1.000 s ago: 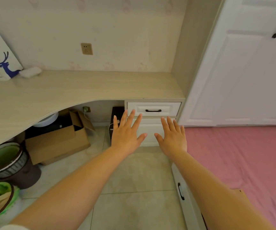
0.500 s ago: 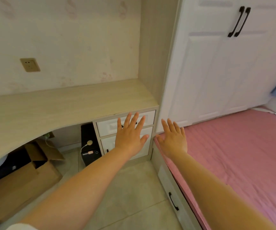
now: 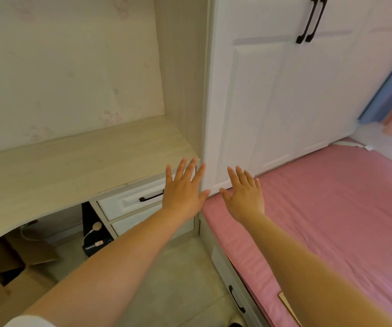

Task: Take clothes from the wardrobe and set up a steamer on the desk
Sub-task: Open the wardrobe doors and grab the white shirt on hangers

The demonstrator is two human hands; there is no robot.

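The view has swung right from the desk [image 3: 77,161] toward the wardrobe [image 3: 272,90]. Left hand [image 3: 183,191] and right hand [image 3: 243,193] remain spread, holding nothing; doors still closed.

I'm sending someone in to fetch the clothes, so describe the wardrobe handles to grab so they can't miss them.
Find the tall white panelled wardrobe standing between the pale wood desk and the pink-sheeted bed. High where its two doors meet hangs a pair of long black bar handles, side by side and upright. The black drawer handle under the desk lies horizontal instead.
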